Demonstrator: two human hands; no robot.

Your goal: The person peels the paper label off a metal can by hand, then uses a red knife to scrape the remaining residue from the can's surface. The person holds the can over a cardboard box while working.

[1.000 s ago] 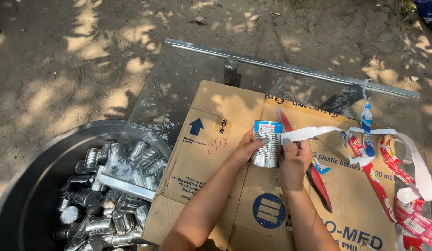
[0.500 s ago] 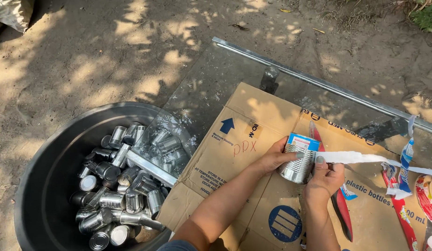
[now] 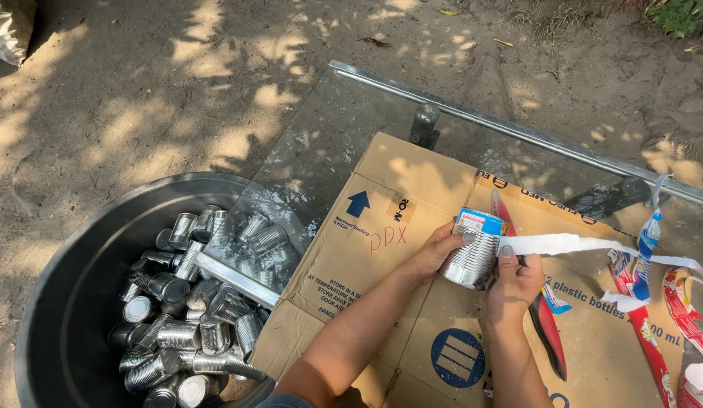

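Note:
My left hand grips a shiny metal can that keeps a blue and white strip of label at its top. My right hand pinches the paper label, which stretches off the can to the right as a long white strip. Both hands are above a flattened brown cardboard box lying on a glass tabletop. A knife with a red handle lies on the cardboard just right of my right hand.
A large dark round tub at the lower left holds several bare metal cans. Torn red, white and blue label scraps pile at the right. A metal rail edges the glass. Sandy ground surrounds everything.
The view has swung left, showing more of the tub. The can has tilted in my left hand, and the label strip still stretches off it to the right.

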